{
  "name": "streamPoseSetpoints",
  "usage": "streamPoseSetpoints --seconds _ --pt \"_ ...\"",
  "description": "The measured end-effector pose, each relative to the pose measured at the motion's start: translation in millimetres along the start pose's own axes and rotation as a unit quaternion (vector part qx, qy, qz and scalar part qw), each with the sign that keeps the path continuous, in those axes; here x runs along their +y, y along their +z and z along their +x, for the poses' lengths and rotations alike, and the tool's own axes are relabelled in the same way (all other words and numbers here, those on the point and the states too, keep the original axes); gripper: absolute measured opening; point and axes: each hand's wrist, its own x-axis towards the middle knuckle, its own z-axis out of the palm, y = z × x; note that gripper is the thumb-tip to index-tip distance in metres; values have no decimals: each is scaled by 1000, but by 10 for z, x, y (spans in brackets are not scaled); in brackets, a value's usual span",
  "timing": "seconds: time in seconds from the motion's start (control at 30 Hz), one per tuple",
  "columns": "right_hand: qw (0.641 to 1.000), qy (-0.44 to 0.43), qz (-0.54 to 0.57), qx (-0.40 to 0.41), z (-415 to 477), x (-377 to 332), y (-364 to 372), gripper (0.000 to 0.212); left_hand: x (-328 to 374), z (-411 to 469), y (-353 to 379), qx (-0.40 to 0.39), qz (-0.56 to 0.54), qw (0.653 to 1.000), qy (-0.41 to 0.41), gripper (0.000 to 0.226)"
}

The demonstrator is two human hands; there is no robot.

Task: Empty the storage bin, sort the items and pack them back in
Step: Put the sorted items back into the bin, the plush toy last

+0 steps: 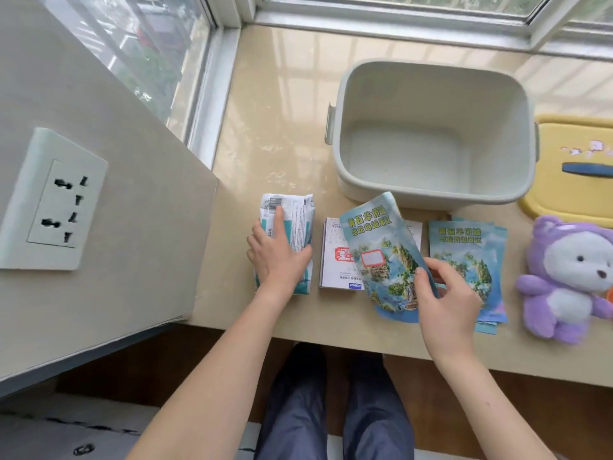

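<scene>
Leaflets [464, 260] before bin [431, 134].

Empty pale bin [431, 101] stands upright, upper right of centre. Below it in a row, left to right: white-teal packet [298, 224], white booklet [335, 260], 1 tilted brochure [381, 254], brochure stack [464, 257], purple plush [570, 280].

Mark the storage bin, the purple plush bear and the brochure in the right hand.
storage bin [431, 94], head view, far inner wall.
purple plush bear [570, 270], head view, white face.
held brochure [388, 240], head view, middle of the printed cover.
</scene>
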Motion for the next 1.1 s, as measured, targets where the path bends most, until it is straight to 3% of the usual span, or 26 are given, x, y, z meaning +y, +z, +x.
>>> streamPoseSetpoints --seconds 0.1,0.2,0.33,0.43,0.57,0.83,1.1 --pt "1000 2 1 7 -8 -25 -12 17 -13 -30 -49 -24 15 1000 7 94" --pt "1000 -2 5 12 -22 -110 -69 16 7 -130 -203 -14 32 999 42 80" --pt "999 0 19 28 -40 -195 -222 15 78 -340 -497 70 2 980 186 51" --pt "999 6 22 42 -86 -233 -406 16 197 -543 -706 112 -18 953 282 45" --pt "996 38 35 77 -138 -149 -694 18 403 -846 -860 119 -29 929 350 45" --pt "985 114 56 119 -22 359 -1199 10 797 -1260 -666 64 -25 937 342 51" --pt "973 186 79 110 483 1040 -1035 10 1105 -1248 -141 27 -3 955 296 51"
